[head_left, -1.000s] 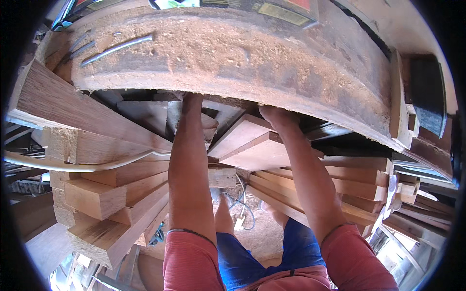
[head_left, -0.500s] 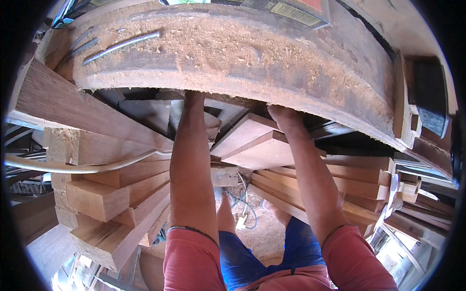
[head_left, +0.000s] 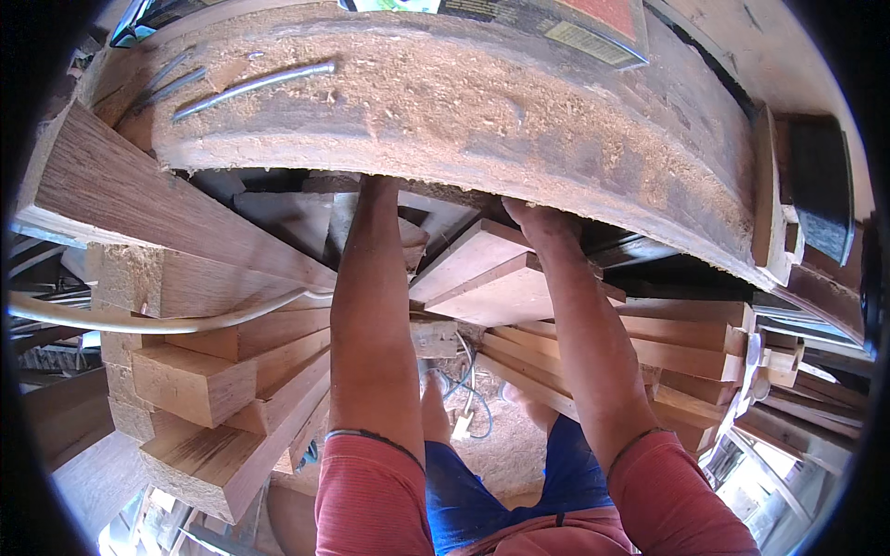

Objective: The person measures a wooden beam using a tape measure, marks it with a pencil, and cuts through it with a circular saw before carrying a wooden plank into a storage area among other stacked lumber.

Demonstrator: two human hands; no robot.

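Hands (head_left: 542,222) pushed deeper; sawdust bench (head_left: 482,102) hides fingers

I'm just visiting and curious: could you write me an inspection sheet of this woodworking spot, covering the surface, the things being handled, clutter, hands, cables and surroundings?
Surface: workbench top, coated in sawdust.
Job's things: wooden boards stored under the bench.
Clutter: metal rods and a printed package on the bench top.
Hands: left hand reaches beneath the bench, fingers hidden; right hand rests on a board's end.
Cables: pale hose across the left timber stack; thin cords on the floor.
Surroundings: stacked timber beams, sawdust-strewn floor.
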